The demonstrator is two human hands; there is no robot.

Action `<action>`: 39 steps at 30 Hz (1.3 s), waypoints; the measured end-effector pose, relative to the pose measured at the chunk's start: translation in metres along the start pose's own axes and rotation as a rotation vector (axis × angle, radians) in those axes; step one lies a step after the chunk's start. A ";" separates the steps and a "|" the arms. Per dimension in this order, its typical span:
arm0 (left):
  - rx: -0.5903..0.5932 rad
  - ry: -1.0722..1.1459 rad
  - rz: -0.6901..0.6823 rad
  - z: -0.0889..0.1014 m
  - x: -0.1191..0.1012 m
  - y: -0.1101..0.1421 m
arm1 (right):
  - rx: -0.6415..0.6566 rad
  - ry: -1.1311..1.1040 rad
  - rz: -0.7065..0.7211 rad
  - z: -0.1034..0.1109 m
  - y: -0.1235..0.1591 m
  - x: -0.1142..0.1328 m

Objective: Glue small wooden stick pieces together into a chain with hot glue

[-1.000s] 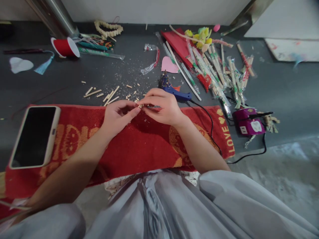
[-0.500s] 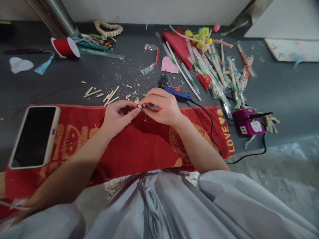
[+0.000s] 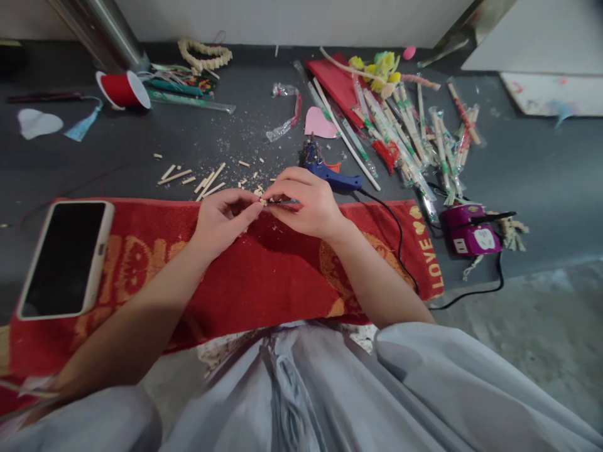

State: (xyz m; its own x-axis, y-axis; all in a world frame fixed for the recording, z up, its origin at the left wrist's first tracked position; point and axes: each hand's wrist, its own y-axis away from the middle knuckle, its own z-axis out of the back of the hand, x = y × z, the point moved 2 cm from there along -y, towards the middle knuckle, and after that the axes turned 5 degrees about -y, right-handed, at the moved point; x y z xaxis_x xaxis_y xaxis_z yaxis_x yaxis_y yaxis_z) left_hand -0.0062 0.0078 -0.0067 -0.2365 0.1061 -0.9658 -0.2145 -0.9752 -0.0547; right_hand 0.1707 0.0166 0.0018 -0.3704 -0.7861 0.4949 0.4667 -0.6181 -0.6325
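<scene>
Head view: left hand (image 3: 221,221) and right hand (image 3: 308,204) stay pinched together on a small wooden piece (image 3: 264,201) over the red towel (image 3: 264,276), barely shifted since before, so work continues.

Left hand (image 3: 221,221) now slightly higher and further right than a second ago; its thumb and forefinger tips closer to right hand (image 3: 308,204), almost meeting over far edge of red towel (image 3: 264,276). Small wood piece (image 3: 264,201) pinched between both hands sits a touch left of earlier spot. Thin dark tool (image 3: 285,202) under right fingers (image 3: 282,187) shows more clearly, lying flatter, pointing left. Right hand edged slightly away from body. View shifted a little: pale floor (image 3: 541,326) at lower right shows darker.
</scene>
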 end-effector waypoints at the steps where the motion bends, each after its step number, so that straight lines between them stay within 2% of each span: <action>1: 0.002 -0.014 -0.009 0.000 0.001 0.000 | 0.004 -0.003 -0.002 0.000 0.000 0.000; 9: 0.045 -0.005 -0.017 0.000 0.002 -0.001 | 0.021 -0.058 -0.009 -0.002 0.001 -0.002; 17: 0.071 -0.052 -0.055 0.000 0.000 -0.002 | -0.083 -0.209 0.017 0.000 -0.003 0.003; 24: 0.108 -0.042 -0.055 0.001 -0.004 -0.001 | 0.006 -0.212 -0.042 -0.001 -0.002 0.000; 30: 0.123 -0.044 -0.003 0.001 -0.007 0.001 | -0.020 -0.295 -0.049 0.000 -0.003 0.001; 39: 0.120 0.008 -0.014 0.001 -0.002 0.001 | -0.041 -0.329 -0.107 -0.001 -0.004 0.002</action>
State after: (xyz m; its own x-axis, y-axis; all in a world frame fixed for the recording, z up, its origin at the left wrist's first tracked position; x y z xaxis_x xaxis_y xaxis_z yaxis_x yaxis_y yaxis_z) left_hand -0.0069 0.0071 -0.0044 -0.2252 0.1171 -0.9672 -0.3293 -0.9435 -0.0376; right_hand 0.1673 0.0179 0.0045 -0.1336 -0.6800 0.7209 0.4044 -0.7015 -0.5868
